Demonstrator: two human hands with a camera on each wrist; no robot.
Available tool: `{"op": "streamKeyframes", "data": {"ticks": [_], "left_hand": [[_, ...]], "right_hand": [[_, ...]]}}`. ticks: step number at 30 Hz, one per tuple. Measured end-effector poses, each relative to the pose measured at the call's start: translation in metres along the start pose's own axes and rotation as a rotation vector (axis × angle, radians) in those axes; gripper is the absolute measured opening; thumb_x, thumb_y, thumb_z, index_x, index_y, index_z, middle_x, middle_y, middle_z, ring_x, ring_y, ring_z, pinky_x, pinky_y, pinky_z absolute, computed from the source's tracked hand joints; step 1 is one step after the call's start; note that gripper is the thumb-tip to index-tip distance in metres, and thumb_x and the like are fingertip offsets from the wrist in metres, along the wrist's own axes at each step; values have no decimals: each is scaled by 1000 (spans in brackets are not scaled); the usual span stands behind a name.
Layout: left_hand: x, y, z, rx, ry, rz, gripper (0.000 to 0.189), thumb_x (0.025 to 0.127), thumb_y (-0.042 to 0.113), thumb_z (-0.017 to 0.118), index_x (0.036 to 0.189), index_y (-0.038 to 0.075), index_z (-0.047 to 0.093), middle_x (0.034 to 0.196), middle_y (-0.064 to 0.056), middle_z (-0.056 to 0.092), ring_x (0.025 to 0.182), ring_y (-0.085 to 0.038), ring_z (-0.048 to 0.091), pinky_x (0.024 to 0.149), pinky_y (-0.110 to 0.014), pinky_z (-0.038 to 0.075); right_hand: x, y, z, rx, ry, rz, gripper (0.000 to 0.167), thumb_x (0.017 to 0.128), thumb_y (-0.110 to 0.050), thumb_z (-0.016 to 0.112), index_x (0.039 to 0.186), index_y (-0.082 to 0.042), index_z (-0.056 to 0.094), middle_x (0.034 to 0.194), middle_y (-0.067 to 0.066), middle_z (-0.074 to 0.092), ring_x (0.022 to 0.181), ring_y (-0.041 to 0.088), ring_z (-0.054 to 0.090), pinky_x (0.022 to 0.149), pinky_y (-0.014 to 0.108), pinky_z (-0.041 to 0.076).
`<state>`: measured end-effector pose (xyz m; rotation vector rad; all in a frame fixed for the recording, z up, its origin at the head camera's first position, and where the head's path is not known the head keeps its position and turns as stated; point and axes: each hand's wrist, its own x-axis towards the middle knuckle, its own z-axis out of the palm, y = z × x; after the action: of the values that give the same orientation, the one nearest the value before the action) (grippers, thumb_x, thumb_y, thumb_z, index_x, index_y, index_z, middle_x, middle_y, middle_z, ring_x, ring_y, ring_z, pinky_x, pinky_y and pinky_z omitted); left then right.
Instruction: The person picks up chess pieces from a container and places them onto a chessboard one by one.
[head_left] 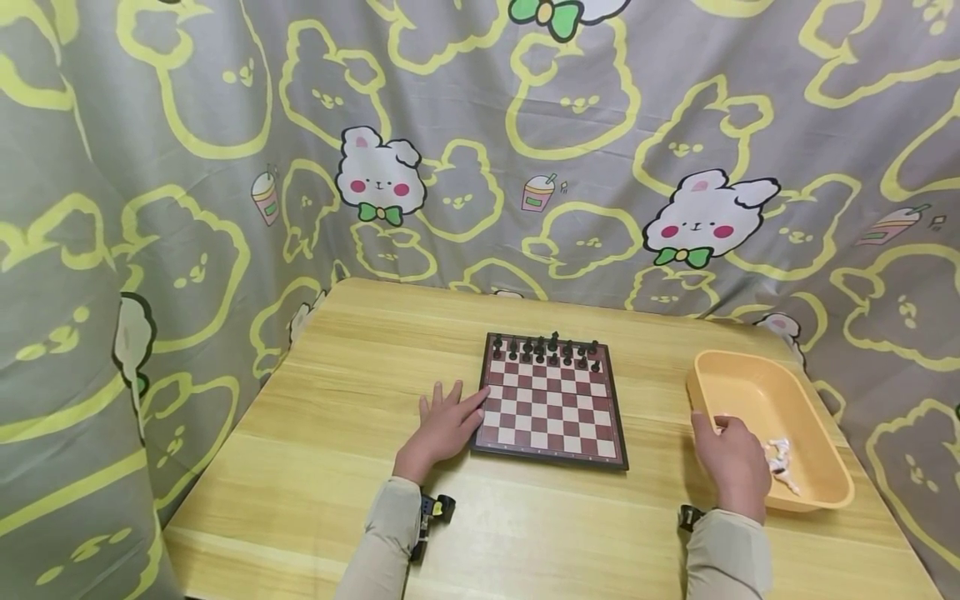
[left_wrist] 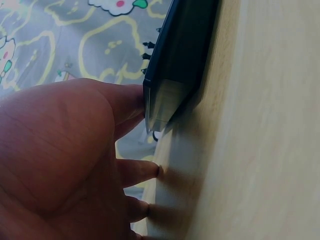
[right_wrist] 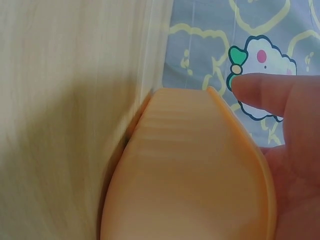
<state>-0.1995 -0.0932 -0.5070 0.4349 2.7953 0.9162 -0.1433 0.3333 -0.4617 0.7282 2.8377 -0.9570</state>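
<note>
In the head view a chessboard (head_left: 551,421) lies on the table, with black chess pieces (head_left: 553,343) standing in two rows at its far end. My left hand (head_left: 442,427) has its fingers spread on the tabletop, thumb and forefinger touching the board's left edge. The left wrist view shows that thumb against the dark side of the board (left_wrist: 182,55). My right hand (head_left: 735,467) reaches over the near-left rim of an orange plastic tub (head_left: 757,379). White chess pieces (head_left: 782,462) lie in the tub beside it. The thumb (right_wrist: 260,92) is straight, while the other fingertips are hidden.
A wooden table (head_left: 337,392) carries the board and tub. A grey curtain (head_left: 465,233) with yellow cartoon outlines hangs behind the table and down its sides. The tub's high wall (right_wrist: 190,175) stands between the right wrist camera and its contents.
</note>
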Motion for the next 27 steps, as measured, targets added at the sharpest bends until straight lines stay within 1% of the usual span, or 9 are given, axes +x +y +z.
{"op": "streamKeyframes", "data": {"ticks": [9,16,19,23,27], "left_hand": [[1,1,-1,3,-8,-2,48,112,37,41,159,28,44,167,-26,22,152,-58,-2,117,-74,-6],[-1,2,-2,1,-2,-2,48,112,36,42,159,27,45,166,-27,22,151,-59,-1,117,-74,-5],[0,2,-2,-1,-5,-8,48,112,37,42,159,28,44,167,-26,21,152,-57,-2,118,-73,-7],[0,2,-1,1,-6,-5,48,112,38,41,159,28,44,167,-26,21,152,-58,-2,117,-73,-7],[0,2,-1,4,-9,-6,49,112,38,41,159,29,43,167,-26,21,152,-58,-2,118,-73,-7]], "right_hand": [[-1,1,-1,3,0,-10,84,104,-62,30,151,7,40,150,35,44,127,57,47,91,65,44],[0,-1,-1,8,-14,3,85,104,-63,29,152,6,40,151,35,42,129,56,46,93,66,43],[-1,-1,-2,16,-9,4,85,104,-63,29,152,6,41,150,35,43,129,56,46,94,66,43],[-3,-2,-2,64,39,4,82,105,-61,30,148,7,46,147,35,46,128,55,47,97,65,42],[-4,-1,1,170,155,4,74,106,-54,36,140,9,54,139,34,53,124,53,49,100,62,39]]}}
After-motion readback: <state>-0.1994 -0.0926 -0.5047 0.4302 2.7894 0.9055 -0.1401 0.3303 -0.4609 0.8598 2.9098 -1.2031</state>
